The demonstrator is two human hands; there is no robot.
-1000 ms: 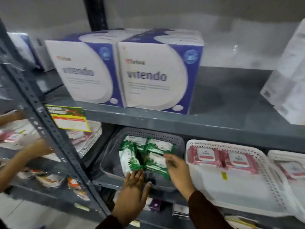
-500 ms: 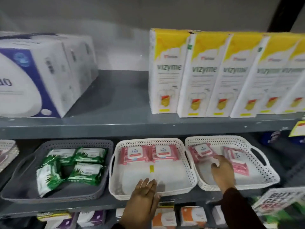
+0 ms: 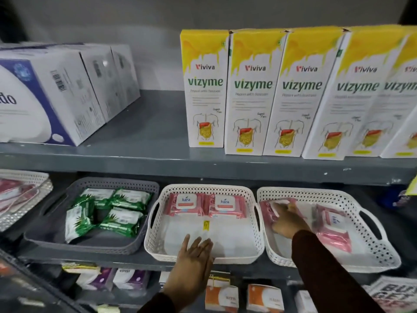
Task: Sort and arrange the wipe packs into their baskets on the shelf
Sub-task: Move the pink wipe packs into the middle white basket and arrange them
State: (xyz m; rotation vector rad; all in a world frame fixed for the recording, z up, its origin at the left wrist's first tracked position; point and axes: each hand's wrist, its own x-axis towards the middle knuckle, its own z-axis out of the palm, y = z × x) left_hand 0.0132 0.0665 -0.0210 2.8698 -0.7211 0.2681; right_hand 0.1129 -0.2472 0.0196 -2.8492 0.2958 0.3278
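Meanwhile, the right hand (image 3: 287, 220) was laid inside the right white basket (image 3: 370, 213), fingers spread flat on a pink wipe pack (image 3: 267, 213) at the basket's left wall; whether the pack was gripped could not be told. A second pink pack (image 3: 334, 229) lay apart toward the basket's right side. The left hand (image 3: 194, 258) was rested open, holding nothing, over the front rim of the middle white basket (image 3: 155, 242), where two pink packs (image 3: 205, 204) lay side by side along the back edge. Green packs (image 3: 108, 211) were gathered in the grey basket (image 3: 74, 242).
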